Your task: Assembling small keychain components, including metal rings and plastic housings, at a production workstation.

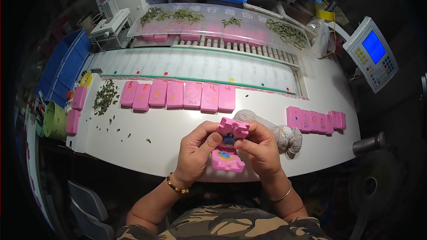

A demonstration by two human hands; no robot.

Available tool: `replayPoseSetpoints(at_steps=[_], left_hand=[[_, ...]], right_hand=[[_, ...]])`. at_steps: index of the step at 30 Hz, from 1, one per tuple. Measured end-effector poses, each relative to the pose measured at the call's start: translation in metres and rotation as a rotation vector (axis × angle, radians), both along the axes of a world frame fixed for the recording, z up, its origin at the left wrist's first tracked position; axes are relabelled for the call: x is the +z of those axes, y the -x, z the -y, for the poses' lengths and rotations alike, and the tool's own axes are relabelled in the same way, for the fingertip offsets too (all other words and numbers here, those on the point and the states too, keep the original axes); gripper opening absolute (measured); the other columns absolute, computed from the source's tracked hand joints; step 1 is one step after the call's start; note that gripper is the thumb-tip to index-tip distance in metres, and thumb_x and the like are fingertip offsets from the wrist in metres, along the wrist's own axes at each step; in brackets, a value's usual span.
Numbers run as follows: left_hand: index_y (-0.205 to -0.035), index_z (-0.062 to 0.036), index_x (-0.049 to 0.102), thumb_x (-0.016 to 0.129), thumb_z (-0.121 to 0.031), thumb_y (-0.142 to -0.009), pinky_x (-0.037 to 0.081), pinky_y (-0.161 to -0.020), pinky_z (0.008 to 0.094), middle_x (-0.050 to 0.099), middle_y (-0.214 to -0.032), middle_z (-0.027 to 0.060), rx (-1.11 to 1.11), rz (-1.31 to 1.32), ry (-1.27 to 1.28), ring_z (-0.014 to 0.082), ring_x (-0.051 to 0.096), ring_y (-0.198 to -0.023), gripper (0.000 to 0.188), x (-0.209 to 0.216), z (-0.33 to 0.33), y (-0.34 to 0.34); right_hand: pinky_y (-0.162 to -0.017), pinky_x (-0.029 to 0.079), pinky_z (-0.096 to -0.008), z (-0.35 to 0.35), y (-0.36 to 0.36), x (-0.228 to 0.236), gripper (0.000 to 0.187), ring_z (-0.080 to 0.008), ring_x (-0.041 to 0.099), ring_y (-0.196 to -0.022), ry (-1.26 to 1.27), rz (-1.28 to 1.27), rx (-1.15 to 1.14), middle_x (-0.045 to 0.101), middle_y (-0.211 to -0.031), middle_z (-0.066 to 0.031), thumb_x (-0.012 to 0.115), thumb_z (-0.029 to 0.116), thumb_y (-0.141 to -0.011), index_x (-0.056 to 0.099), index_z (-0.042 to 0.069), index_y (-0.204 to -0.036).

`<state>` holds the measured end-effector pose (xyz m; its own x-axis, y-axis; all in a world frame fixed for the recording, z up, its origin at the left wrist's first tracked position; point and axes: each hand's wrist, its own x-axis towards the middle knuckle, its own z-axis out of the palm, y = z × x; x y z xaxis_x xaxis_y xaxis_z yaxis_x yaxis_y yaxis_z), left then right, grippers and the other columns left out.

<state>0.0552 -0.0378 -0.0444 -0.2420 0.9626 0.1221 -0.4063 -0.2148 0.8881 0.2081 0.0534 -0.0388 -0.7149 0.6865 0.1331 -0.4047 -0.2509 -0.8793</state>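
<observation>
- The left hand (195, 146) and the right hand (260, 146) meet at the near edge of the white table (155, 142), both grasping one pink mould half (233, 127) between thumbs and fingertips.
- That half sits right between the two hands, tilted up towards the person, its long axis running left to right; neither hand is nearer than the other.
- A small blue piece (229, 140) shows just under the held half, touching the left thumb tip.
- Directly below, between the wrists, the second pink mould half (227, 159) lies flat on the table edge, its open face up, with a blue and yellow spot in its hollow.
- Both halves look like soft, matt rubber with blocky, notched outlines.
- Behind the hands lies a bunched grey-white cloth (284, 135), soft and wrinkled, just beside the right hand.
- Further back, a row of pink moulds (178, 95) lies side by side, and a shorter row (316, 120) stands on edge to the right.
- A loose heap of green bits (106, 98) lies well apart on the left, small and rough.
- A beaded bracelet rings the left wrist, a thin bangle the right.
</observation>
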Motion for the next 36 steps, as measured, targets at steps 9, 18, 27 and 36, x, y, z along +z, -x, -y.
replayPoseSetpoints(at_steps=[9, 18, 27, 36], left_hand=[[-0.116, 0.0040, 0.062, 0.059, -0.005, -0.095, 0.052, -0.084, 0.0271, 0.065, -0.106, 0.0073, 0.035, -0.133, 0.003, 0.0134, 0.063, -0.097, 0.023, 0.005, 0.002, 0.007], [-0.122, 0.0062, 0.059, 0.053, -0.014, -0.100, 0.055, -0.083, 0.0278, 0.067, -0.107, 0.0110, 0.011, 0.179, 0.173, 0.0137, 0.064, -0.096, 0.031, 0.000, 0.000, 0.004], [-0.131, 0.0048, 0.049, 0.044, -0.027, -0.104, 0.052, -0.081, 0.0271, 0.065, -0.109, 0.0113, 0.177, -0.316, 0.038, 0.0138, 0.063, -0.095, 0.042, 0.009, 0.004, -0.007], [-0.116, 0.0023, 0.052, 0.050, -0.021, -0.102, 0.052, -0.078, 0.0266, 0.064, -0.101, 0.0080, 0.266, -0.428, -0.011, 0.0119, 0.062, -0.087, 0.027, -0.002, 0.006, -0.009]], right_hand=[[-0.084, 0.052, -0.0281, 0.001, 0.003, 0.012, 0.027, -0.0121, 0.062, -0.094, -0.136, 0.079, -0.103, 0.063, -0.100, -0.0037, 0.066, -0.007, -0.084, 0.062, 0.001, -0.109], [-0.070, 0.041, -0.0192, 0.002, 0.007, 0.004, 0.026, -0.0028, 0.052, -0.082, 0.274, 0.153, -0.050, 0.060, -0.101, -0.0004, 0.056, 0.014, -0.098, 0.058, 0.003, -0.122], [-0.075, 0.046, -0.0260, 0.003, 0.012, 0.017, 0.029, -0.0124, 0.057, -0.090, -0.506, 0.266, -0.291, 0.060, -0.103, -0.0064, 0.057, 0.014, -0.097, 0.059, -0.001, -0.122], [-0.066, 0.049, -0.0346, 0.008, 0.013, 0.020, 0.020, -0.0288, 0.061, -0.075, -1.179, 0.355, -0.590, 0.065, -0.089, -0.0133, 0.066, 0.003, -0.084, 0.066, 0.001, -0.105]])
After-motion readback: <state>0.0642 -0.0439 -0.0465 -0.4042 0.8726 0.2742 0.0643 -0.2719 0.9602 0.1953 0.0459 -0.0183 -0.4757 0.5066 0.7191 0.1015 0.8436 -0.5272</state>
